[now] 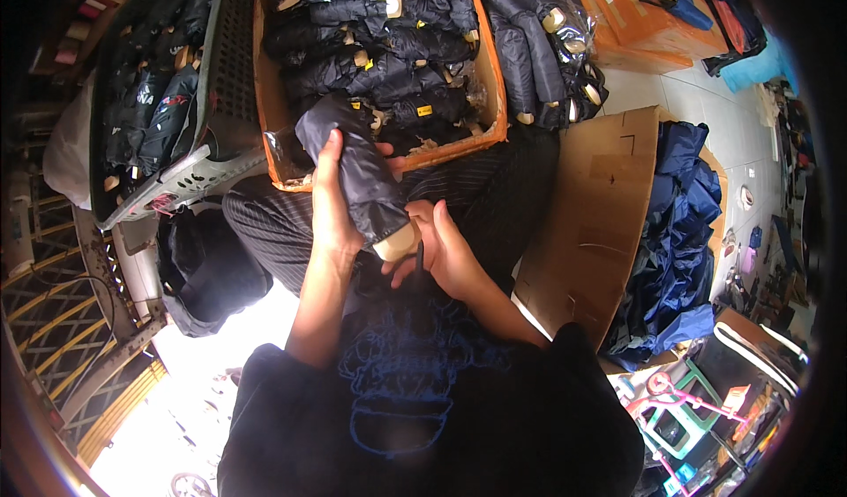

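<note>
A folded compact umbrella (pixel 357 166) in a black sleeve lies slantwise in front of my body, its cream handle (pixel 397 243) toward me. My left hand (pixel 331 201) is wrapped round the sleeve, thumb on top and fingertips showing on the far side. At the handle end, my right hand (pixel 444 252) curls its fingers around and under the handle, thumb raised. A short dark strap hangs by these fingers. Just beyond the umbrella stands an open cardboard box (pixel 494 73), filled with rows of similar black umbrellas (pixel 379 78) with pale handles.
To the left, a grey plastic crate (pixel 231 82) holds more umbrellas. More sleeved umbrellas (pixel 529 47) lie right of the box. Nearer on the right, a cardboard carton (pixel 587 223) contains dark blue fabric (pixel 675 241). A black bag (pixel 207 267) rests by my left knee.
</note>
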### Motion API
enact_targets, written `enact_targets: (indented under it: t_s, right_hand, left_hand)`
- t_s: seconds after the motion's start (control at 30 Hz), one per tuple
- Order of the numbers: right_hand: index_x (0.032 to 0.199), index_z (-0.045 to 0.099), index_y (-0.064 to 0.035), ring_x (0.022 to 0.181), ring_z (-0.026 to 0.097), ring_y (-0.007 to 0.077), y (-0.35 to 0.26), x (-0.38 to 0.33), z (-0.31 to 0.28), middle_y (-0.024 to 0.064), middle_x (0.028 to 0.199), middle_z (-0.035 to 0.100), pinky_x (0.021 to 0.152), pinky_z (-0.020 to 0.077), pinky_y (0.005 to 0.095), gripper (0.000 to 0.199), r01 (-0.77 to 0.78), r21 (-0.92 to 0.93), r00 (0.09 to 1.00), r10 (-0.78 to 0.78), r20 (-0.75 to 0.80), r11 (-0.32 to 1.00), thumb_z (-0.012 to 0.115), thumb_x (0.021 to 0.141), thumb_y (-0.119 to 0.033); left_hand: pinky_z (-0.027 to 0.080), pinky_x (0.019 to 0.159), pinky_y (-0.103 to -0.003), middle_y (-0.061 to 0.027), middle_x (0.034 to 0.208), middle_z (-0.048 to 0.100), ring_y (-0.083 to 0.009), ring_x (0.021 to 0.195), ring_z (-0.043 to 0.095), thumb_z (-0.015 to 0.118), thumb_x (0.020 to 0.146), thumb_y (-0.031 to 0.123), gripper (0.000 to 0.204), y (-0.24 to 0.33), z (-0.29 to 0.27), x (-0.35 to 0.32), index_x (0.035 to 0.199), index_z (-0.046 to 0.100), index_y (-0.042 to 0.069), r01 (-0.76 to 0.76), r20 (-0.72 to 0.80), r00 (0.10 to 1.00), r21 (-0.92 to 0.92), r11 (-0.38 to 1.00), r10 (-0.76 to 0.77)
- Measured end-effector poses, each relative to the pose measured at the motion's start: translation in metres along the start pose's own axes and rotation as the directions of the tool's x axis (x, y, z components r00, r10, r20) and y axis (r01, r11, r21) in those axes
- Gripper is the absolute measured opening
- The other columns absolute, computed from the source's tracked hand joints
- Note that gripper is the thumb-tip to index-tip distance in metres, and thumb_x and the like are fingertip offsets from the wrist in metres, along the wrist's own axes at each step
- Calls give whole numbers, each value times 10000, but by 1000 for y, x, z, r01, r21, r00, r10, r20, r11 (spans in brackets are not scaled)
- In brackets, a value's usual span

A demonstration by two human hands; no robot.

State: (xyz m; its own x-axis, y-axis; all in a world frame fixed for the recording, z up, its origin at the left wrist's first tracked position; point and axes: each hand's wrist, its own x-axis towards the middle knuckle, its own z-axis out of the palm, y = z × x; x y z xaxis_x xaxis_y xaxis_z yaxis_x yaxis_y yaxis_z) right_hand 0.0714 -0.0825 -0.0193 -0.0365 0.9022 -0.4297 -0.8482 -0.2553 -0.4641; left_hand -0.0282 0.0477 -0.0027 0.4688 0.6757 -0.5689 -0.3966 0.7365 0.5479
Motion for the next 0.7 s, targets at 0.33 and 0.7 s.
enact_targets:
  t_s: [0.33,0.7]
  right_hand:
    - [1140,577,6,645,553,66,-12,12,17,40,796,617,539,434,231,386,149,-611,970,-234,-61,777,665,887,-272]
    - [1067,596,14,601,540,57,-6,15,13,23,772,611,515,419,235,333,190,-600,948,-304,-93,777,679,884,-252]
  left_hand:
    - [566,758,-379,-203,963,679,-271,851,680,546,906,441,505,11,14,-8,1070,581,-36,-266,66,964,250,931,258]
    - [585,648,-376,-158,937,679,-263,807,684,558,935,426,440,28,22,14,1027,606,-1,-261,81,964,130,957,252]
